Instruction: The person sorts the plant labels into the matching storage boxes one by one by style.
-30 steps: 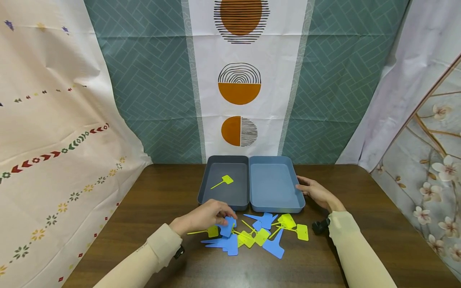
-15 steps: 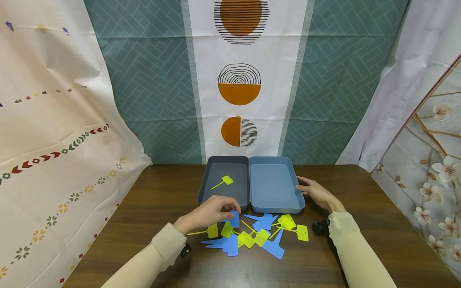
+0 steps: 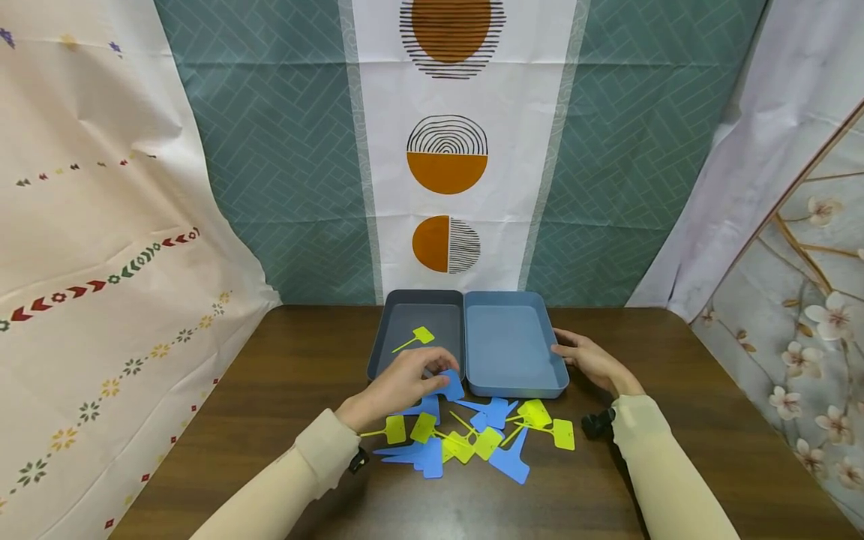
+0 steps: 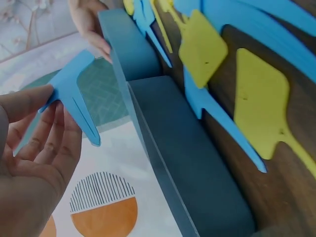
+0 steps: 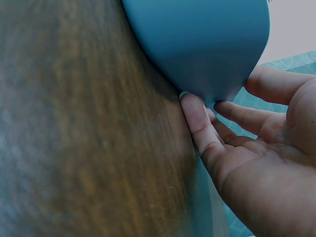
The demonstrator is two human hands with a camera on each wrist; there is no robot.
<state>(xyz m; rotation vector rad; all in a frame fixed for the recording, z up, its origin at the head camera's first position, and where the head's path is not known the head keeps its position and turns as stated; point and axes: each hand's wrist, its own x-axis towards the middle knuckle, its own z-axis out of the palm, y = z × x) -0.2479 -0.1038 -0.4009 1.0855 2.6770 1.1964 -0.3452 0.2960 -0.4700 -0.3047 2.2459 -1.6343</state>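
Between thumb and fingers my left hand (image 3: pixel 403 379) pinches a blue T-shaped plant label (image 3: pixel 453 385), raised over the front right corner of the dark grey tray (image 3: pixel 378 337). The left wrist view shows that label (image 4: pixel 71 84) with its pointed stem hanging down. One yellow plant label (image 3: pixel 423 334) lies inside the grey tray. Against it stands a blue tray (image 3: pixel 509 337), bare inside. Loosely extended fingers of my right hand (image 3: pixel 597 364) touch the blue tray's right side; the right wrist view shows them at its outer wall (image 5: pixel 202 54).
In front of the trays, blue labels (image 3: pixel 511 461) and yellow labels (image 3: pixel 563 434) lie scattered and overlapping on the brown wooden table (image 3: pixel 567 502). A patterned cloth (image 3: pixel 310 150) hangs behind the table, with more fabric at both sides.
My left hand has lifted a blue plant label off the pile and carried it forward and right, toward the trays. The right hand stays at the blue tray.
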